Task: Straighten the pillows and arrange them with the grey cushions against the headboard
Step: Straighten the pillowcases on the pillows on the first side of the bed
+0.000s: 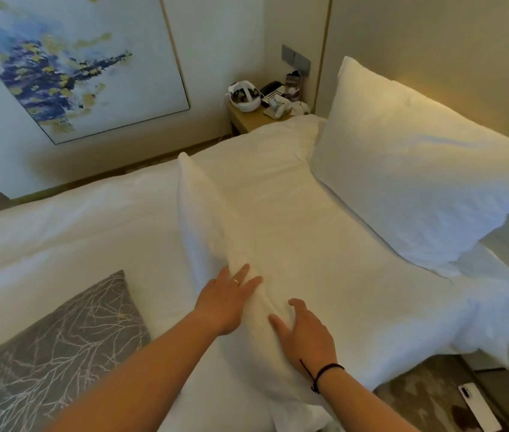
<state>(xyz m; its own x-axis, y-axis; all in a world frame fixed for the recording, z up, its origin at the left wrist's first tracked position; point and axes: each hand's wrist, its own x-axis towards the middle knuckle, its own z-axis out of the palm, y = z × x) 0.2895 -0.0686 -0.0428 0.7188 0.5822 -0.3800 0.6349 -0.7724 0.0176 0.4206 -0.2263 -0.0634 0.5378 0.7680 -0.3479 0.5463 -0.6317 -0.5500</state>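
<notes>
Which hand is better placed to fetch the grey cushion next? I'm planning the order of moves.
Probably the left hand. The grey cushion lies on the bed right beside the left forearm, while the right hand rests on the far side of the white pillow and would have to cross over.

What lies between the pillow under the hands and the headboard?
Nothing visible: only bare sheet separates the pillow from the headboard. Another pillow already leans there, to the left. The grey cushion lies behind.
</notes>
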